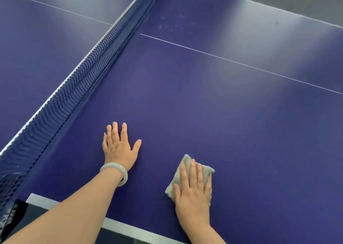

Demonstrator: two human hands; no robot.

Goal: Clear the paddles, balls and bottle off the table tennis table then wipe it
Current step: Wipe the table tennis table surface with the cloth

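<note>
Both flat: left hand on table, right hand pressing cloth

The person's forearms are bare all the way down to the left hand and the right hand. Just behind the left hand sits a single bangle, thick, smooth and rounded, a pale milky grey-green like jade.

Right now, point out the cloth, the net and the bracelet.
cloth [208, 170]: head view, bare upper-right corner.
net [78, 89]: head view, mesh midway along its length.
bracelet [113, 165]: head view, upper arc of the band.
</note>
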